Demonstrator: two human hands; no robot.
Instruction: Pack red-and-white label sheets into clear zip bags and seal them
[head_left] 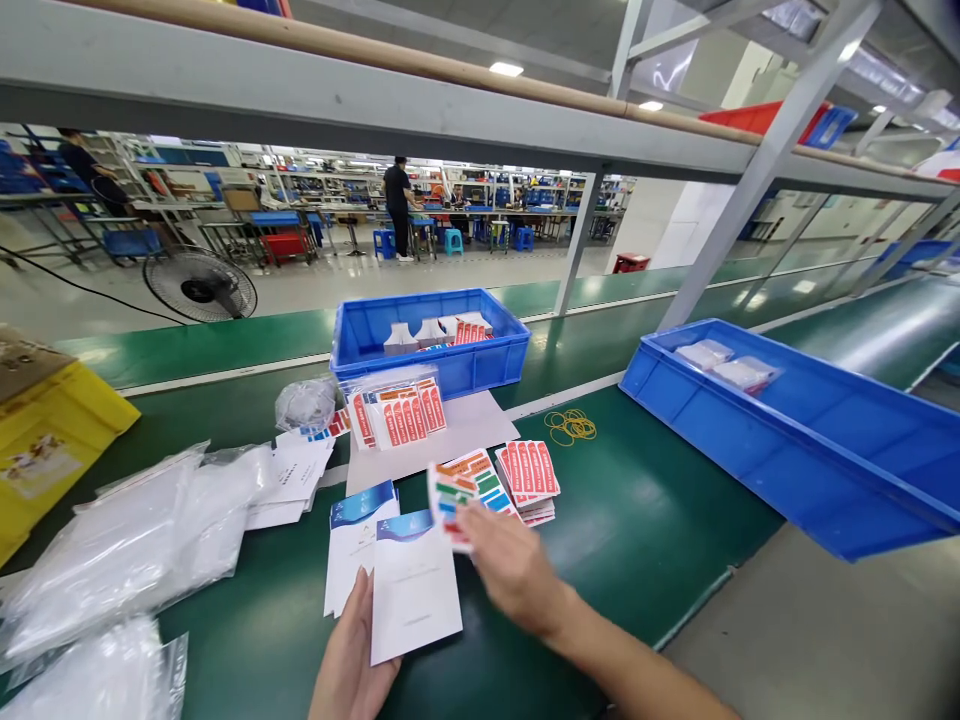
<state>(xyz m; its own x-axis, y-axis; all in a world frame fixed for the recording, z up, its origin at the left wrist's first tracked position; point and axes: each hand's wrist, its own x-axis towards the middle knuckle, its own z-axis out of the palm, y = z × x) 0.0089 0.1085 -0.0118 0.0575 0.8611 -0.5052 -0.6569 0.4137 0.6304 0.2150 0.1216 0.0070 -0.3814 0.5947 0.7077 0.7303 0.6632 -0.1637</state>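
Note:
My left hand point(358, 655) grips a white booklet point(416, 600) with a blue band along its top. Just behind it lies a stack of similar booklets point(351, 545) on the green bench. Pinched in my right hand point(514, 570) is a sticker sheet point(448, 495) with orange, green and blue labels, slightly blurred, at the booklet's upper right corner. Beyond that hand sit a stack of multicoloured sticker sheets point(487, 480) and a stack of red sticker sheets point(534, 470). Bagged red sticker sheets point(401, 415) rest on a white card point(480, 425).
Clear plastic bags point(150, 540) cover the left side near a yellow bin point(56, 450). A blue crate point(431, 350) with sticker sheets stands at the back. Another blue crate point(787, 440) holds bagged packs at right. Yellow rubber bands point(571, 427) lie between. A metal shelf frame point(375, 90) crosses overhead.

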